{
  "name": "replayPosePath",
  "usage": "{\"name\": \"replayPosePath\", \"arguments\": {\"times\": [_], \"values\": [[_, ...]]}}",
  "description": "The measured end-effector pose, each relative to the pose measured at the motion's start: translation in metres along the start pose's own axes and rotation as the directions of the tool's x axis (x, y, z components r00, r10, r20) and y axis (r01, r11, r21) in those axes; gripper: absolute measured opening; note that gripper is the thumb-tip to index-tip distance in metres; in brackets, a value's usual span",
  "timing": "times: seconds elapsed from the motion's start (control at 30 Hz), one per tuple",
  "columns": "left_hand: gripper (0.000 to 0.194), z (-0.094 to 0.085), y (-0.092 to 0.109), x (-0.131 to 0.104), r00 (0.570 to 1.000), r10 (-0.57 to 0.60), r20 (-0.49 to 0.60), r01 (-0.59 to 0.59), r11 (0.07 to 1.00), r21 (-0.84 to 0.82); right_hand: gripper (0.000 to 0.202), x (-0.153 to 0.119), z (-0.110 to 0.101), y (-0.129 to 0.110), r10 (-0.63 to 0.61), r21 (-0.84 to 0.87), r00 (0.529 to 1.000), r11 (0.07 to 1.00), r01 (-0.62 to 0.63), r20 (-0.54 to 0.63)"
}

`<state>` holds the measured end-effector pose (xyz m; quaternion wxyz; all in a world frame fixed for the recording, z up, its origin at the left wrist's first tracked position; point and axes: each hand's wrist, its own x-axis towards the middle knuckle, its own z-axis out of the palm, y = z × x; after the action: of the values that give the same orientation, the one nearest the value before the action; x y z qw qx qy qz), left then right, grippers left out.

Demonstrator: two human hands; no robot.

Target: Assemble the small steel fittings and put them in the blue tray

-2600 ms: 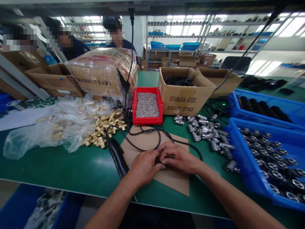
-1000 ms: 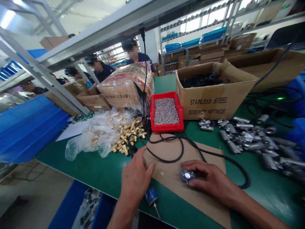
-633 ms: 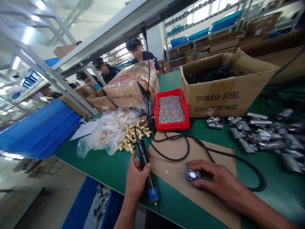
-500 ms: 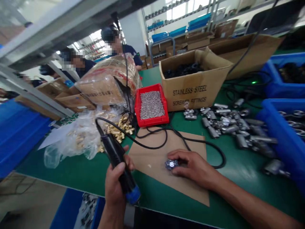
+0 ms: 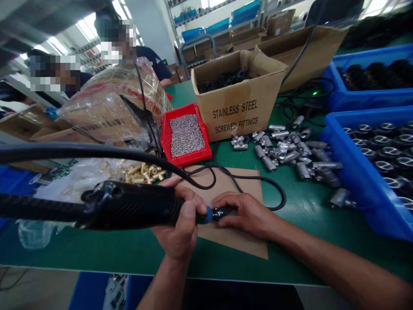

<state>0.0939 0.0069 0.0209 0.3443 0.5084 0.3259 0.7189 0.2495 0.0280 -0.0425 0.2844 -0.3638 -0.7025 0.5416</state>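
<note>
1. While the cardboard sheet (image 5: 245, 242) is lying underneath, my left hand (image 5: 177, 237) is gripping the electric screwdriver (image 5: 135, 206), now nearly level.
2. My right hand (image 5: 250, 215) is pinching the small part (image 5: 219, 213), now right beside the screwdriver's blue nose (image 5: 205, 215).

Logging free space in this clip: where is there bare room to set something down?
On the table, bare green runs along the front, left of the left forearm, and between the right forearm, the metal fittings and the near blue bin. Crowded: around the red tray, cardboard box, brass fittings and power tool.
</note>
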Motion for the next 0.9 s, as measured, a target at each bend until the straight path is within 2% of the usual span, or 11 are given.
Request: {"name": "replayPosePath", "arguments": {"times": [0.13,0.27,0.37,0.6,0.7,0.8,0.9], "values": [[0.033,-0.005,-0.008,-0.004,0.999,0.011,0.053,-0.013,0.999,0.03,0.03,0.001,0.001,0.0,-0.004,-0.014,1.0,1.0,0.004,-0.007],[0.03,-0.007,-0.008,-0.006,0.988,0.024,0.152,-0.029,0.999,0.031,0.031,0.002,0.002,0.001,0.007,-0.01,1.0,1.0,-0.007,-0.006],[0.028,-0.006,-0.009,-0.007,0.982,0.032,0.184,-0.04,0.998,0.038,0.03,0.001,0.002,0.002,0.001,-0.004,1.0,1.0,-0.001,-0.006],[0.028,-0.005,-0.011,-0.008,0.986,-0.003,0.168,-0.008,0.998,0.066,0.027,0.0,0.002,0.001,0.014,0.037,1.0,0.999,-0.014,-0.002],[0.031,-0.004,-0.008,-0.003,0.992,-0.03,0.123,0.022,0.998,0.067,0.029,0.0,0.002,-0.001,0.039,0.074,0.999,0.997,-0.038,-0.004],[0.032,0.0,-0.006,0.003,0.999,0.001,0.047,-0.003,0.999,0.043,0.03,0.0,0.002,-0.001,0.047,0.077,0.999,0.996,-0.047,-0.005],[0.031,0.003,-0.007,0.006,0.999,0.033,0.031,-0.034,0.999,0.033,0.03,0.0,0.002,-0.001,0.046,0.084,0.999,0.995,-0.045,-0.005]]}}
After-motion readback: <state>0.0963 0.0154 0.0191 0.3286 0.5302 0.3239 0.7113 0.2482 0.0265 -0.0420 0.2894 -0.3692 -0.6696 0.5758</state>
